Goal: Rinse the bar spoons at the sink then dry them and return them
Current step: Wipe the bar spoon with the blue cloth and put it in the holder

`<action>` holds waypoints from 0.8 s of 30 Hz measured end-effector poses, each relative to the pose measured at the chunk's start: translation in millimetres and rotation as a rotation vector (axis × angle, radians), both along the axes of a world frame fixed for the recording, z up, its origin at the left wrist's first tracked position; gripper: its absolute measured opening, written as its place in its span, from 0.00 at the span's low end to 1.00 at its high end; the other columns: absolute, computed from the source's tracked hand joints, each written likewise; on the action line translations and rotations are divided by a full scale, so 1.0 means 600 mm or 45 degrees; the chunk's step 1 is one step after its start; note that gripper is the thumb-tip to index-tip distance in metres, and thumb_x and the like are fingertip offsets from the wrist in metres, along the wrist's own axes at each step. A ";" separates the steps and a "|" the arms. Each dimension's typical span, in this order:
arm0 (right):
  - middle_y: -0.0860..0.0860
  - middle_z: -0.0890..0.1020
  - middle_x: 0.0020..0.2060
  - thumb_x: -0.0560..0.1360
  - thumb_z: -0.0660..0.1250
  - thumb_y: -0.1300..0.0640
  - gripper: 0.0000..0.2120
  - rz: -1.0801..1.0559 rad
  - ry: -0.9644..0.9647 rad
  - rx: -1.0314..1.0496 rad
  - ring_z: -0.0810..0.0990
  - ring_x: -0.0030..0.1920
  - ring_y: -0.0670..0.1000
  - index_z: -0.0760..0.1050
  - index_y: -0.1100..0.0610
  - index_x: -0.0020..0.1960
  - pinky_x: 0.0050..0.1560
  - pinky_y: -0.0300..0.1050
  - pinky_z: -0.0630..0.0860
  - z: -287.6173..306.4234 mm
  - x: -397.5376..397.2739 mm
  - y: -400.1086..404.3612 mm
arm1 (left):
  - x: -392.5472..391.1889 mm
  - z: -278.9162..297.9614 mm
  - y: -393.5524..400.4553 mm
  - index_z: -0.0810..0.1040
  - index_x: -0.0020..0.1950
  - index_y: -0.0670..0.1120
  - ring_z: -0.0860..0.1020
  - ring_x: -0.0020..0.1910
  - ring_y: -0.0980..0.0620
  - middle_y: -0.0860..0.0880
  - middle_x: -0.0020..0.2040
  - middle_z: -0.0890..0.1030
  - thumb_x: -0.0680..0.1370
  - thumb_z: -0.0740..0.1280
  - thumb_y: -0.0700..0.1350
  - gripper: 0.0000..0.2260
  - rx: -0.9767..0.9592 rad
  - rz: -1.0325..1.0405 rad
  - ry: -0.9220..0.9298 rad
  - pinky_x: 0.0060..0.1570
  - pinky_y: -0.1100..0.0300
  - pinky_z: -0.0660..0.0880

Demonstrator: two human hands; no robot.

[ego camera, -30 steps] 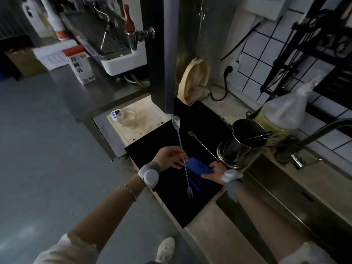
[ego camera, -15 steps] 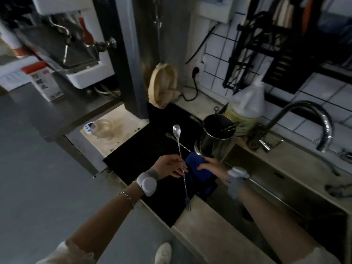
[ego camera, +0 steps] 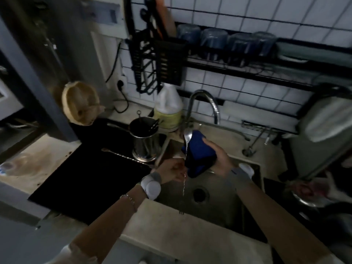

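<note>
Your left hand grips a bar spoon upright over the sink; your right hand clutches a blue cloth just beside it. Another spoon, seemingly, lies left beyond, by the metal holder.

I see a dim room — white tiled wall behind, a black wire rack holding upturned glasses, a pale counter, a black mat — grey floor at lower left

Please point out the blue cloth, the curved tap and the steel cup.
blue folded cloth (ego camera: 200,149): head view, middle of its top face.
curved chrome tap (ego camera: 213,103): head view, arch.
steel utensil cup (ego camera: 145,147): head view, outer wall.
</note>
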State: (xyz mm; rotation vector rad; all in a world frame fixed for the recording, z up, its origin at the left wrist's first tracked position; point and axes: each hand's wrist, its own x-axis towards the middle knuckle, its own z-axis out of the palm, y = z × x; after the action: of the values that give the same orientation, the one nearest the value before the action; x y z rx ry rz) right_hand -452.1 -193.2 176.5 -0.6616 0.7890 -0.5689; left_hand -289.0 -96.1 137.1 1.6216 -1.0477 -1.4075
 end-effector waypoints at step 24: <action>0.64 0.81 0.58 0.77 0.66 0.56 0.11 -0.271 0.402 -0.600 0.80 0.58 0.62 0.79 0.60 0.57 0.63 0.58 0.75 -0.001 -0.153 -0.053 | -0.184 0.010 -0.147 0.75 0.59 0.42 0.79 0.50 0.50 0.47 0.51 0.79 0.72 0.72 0.42 0.16 -0.262 -0.677 -0.835 0.42 0.72 0.71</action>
State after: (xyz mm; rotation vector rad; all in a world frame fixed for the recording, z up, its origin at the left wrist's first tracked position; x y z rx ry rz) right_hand -544.1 -225.2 176.1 -1.1275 1.0399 -0.8708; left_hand -399.5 -184.2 142.9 1.7627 -2.0499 -1.0211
